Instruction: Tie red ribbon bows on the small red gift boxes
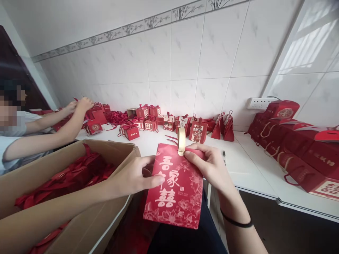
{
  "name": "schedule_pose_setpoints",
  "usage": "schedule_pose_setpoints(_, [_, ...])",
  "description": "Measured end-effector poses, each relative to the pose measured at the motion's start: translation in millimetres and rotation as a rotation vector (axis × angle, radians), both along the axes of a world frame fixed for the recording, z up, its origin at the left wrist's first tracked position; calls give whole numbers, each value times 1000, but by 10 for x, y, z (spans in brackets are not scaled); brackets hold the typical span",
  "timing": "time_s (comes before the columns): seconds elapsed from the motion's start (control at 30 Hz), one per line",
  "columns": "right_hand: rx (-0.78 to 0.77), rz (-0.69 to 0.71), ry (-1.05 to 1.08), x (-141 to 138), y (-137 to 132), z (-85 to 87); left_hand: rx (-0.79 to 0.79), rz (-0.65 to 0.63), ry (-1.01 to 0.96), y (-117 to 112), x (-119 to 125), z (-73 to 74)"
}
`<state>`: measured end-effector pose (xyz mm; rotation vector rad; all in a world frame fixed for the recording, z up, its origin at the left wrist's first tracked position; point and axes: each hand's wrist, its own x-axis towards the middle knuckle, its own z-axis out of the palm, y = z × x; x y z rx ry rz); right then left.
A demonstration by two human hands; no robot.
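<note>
A flat red gift bag [190,208] with pale Chinese characters and flower prints is held up in front of me, just short of the table edge. My left hand [132,176] grips its left side, thumb across the front and fingers behind. At the top right corner, my right hand [205,160] pinches the bag beside a gold ribbon loop [181,139] that stands up from its top edge. A black band circles my right wrist. The fingers behind the bag are hidden.
An open cardboard box [87,225] holding red ribboned boxes stands left. Small red gift boxes [198,131] line the white table [246,165] along the wall. Larger red boxes [304,158] are stacked right, near a power strip [261,103]. A co-worker's hands [83,104] work at far left.
</note>
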<state>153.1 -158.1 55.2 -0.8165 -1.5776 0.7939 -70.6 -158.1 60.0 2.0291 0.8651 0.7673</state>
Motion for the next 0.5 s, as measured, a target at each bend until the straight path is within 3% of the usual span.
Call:
schedule_pose_setpoints(0.27, [1,44,17,-15,5,-34,-87,-26,31,24,-5,-47])
schedule_pose_setpoints(0.5, [35,176,-42,46,169,-91,-139,116,117,79,-21,32])
